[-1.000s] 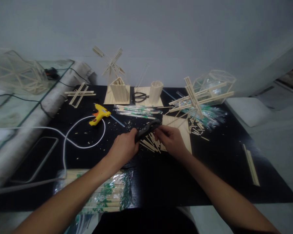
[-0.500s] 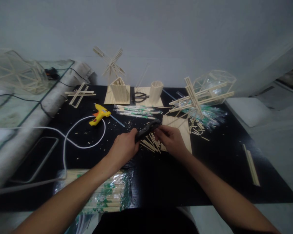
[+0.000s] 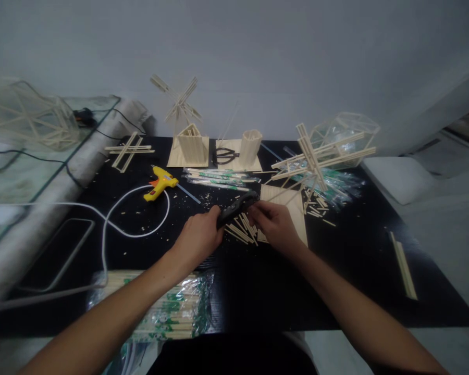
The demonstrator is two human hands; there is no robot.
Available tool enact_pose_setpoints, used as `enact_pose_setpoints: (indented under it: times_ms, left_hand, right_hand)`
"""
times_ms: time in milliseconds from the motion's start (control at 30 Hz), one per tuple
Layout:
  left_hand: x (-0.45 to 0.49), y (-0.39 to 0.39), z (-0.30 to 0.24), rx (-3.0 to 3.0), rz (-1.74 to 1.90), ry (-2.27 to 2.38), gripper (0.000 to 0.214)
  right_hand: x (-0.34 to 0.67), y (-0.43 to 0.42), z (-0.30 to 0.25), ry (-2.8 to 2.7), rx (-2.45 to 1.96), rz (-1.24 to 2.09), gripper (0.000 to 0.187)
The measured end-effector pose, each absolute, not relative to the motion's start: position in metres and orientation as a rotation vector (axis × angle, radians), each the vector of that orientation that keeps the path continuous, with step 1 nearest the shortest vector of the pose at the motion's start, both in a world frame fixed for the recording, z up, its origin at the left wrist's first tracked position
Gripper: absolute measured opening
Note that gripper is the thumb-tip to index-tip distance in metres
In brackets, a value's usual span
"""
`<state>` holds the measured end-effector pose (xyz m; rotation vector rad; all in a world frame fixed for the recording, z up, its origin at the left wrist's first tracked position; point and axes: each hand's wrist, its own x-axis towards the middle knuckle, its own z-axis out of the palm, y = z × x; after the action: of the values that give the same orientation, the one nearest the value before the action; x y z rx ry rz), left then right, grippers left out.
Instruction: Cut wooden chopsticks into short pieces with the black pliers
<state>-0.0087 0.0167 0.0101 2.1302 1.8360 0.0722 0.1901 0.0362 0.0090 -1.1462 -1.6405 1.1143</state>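
My left hand (image 3: pixel 198 238) is closed around the handle of a black cutting tool (image 3: pixel 236 207) that points up and to the right. My right hand (image 3: pixel 275 225) rests just right of the tool's tip, fingers curled together over a heap of short cut wooden sticks (image 3: pixel 241 229); what they pinch is hidden. Both hands lie on a black mat (image 3: pixel 258 281), beside a flat wooden square (image 3: pixel 293 205).
A yellow glue gun (image 3: pixel 159 183) with a white cable lies left. At the back stand a stick windmill (image 3: pixel 187 140), a stick cup (image 3: pixel 250 146) and scissors (image 3: pixel 223 154). A stick frame (image 3: pixel 316 156) and clear wrappers sit right. A pack of chopsticks (image 3: pixel 168 307) lies near me.
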Motion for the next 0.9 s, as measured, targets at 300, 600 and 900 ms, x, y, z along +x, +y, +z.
enact_pose_setpoints:
  times_ms: [300,600,900]
  left_hand:
    - [-0.0073,0.0169,0.0133,2.113,0.019,1.854,0.016]
    - [-0.0107,0.0192,0.0083,2.134,0.118,1.832,0.009]
    - [-0.017,0.0208,0.0042,2.139,0.362,1.688,0.009]
  right_hand:
    - [0.1911,0.038,0.0059,-1.655,-1.134,1.1,0.04]
    - [0.1918,0.0371,0.0083,-1.666,-1.159,1.117,0.042]
    - [0.1942,0.0381,0.0073,-1.658,-1.107,1.184,0.036]
